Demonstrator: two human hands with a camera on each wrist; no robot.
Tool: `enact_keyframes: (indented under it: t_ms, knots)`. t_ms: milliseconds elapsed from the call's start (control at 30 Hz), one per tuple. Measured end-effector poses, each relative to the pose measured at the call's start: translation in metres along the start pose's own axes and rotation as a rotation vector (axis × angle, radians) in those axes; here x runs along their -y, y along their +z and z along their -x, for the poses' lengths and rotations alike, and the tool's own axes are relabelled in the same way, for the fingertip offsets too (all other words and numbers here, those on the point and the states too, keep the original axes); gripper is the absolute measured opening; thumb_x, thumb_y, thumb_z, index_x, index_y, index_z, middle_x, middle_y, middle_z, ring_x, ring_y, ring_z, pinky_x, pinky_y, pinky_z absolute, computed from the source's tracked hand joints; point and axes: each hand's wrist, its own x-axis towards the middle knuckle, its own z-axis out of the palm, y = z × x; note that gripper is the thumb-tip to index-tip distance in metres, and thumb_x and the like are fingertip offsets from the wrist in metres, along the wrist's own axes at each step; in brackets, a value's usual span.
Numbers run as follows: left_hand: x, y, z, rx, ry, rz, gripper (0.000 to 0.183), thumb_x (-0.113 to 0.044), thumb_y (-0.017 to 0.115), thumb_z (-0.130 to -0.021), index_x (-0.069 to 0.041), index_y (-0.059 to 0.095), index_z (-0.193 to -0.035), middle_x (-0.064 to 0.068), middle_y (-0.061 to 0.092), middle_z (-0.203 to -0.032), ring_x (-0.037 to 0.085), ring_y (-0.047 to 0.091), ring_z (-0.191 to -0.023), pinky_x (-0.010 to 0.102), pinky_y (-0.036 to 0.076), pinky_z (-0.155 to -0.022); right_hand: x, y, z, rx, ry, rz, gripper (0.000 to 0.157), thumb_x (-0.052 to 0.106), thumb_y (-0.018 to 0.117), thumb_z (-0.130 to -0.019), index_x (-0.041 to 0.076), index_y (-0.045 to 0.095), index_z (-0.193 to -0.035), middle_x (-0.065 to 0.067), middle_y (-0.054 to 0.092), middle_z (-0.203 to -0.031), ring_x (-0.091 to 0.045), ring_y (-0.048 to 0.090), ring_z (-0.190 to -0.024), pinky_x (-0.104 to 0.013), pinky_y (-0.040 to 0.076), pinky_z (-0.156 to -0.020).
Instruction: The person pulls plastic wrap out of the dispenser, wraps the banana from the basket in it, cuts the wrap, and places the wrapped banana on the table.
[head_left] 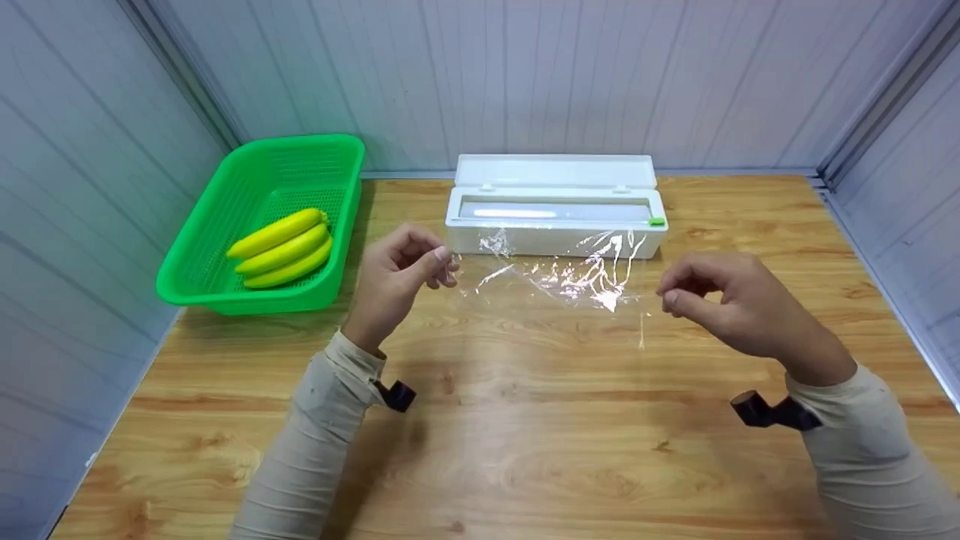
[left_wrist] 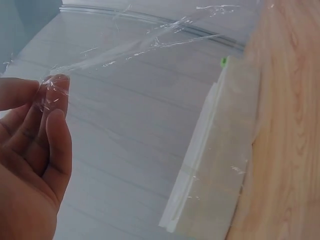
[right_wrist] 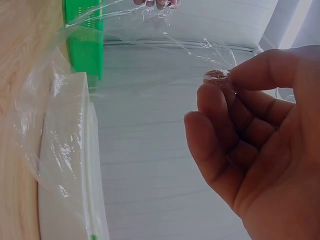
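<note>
A clear sheet of plastic wrap (head_left: pixel 555 281) stretches between the two hands, creased and shiny, in front of a white wrap dispenser box (head_left: pixel 555 241). My left hand (head_left: pixel 401 281) pinches one corner between thumb and fingers; the left wrist view shows the film (left_wrist: pixel 150 45) bunched at those fingertips. At the opposite side, my right hand (head_left: pixel 739 304) pinches the other corner, and the right wrist view shows film (right_wrist: pixel 165 37) running from its thumb and forefinger. The dispenser's lid (head_left: pixel 555 171) stands open, and a green slider (head_left: pixel 657 221) sits at the right end of its front edge.
To the left is a green plastic basket (head_left: pixel 176 277) with several yellow bananas (head_left: pixel 281 244) in it. The wooden table (head_left: pixel 525 450) is bounded by white panel walls (head_left: pixel 555 82) at the back and both sides.
</note>
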Motion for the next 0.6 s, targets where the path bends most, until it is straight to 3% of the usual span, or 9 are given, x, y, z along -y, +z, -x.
enact_keyframes:
  t_ms: [267,500,600]
  knots:
    - [0.014,0.002,0.010,0.045,-0.116,0.036,0.005,-0.001,0.064,-0.096,-0.004,0.065,-0.092,0.018,0.067,-0.081,0.027,0.066,-0.066,0.031,0.053,-0.058,-0.012,0.019,0.010,0.079,0.095,-0.080,0.025,-0.009,0.065,-0.090,0.017,0.069,-0.090,0.003,0.066,-0.077,-0.013,0.062,-0.067,-0.023,0.052,-0.059]
    - [0.025,0.005,0.020,0.041,-0.160,0.046,0.007,0.000,0.064,-0.096,-0.006,0.064,-0.091,0.021,0.067,-0.081,0.025,0.066,-0.065,0.032,0.054,-0.058,-0.018,0.026,0.018,0.160,0.162,-0.098,0.022,-0.003,0.065,-0.093,0.019,0.068,-0.091,0.006,0.064,-0.076,-0.012,0.061,-0.067,-0.026,0.051,-0.057]
    - [0.027,0.006,0.024,0.075,-0.184,0.045,0.006,-0.002,0.065,-0.096,-0.005,0.064,-0.091,0.018,0.067,-0.080,0.025,0.066,-0.065,0.034,0.055,-0.058,-0.020,0.027,0.020,0.211,0.173,-0.090,0.021,-0.001,0.064,-0.095,0.019,0.067,-0.091,0.007,0.063,-0.075,-0.011,0.060,-0.066,-0.027,0.051,-0.056]
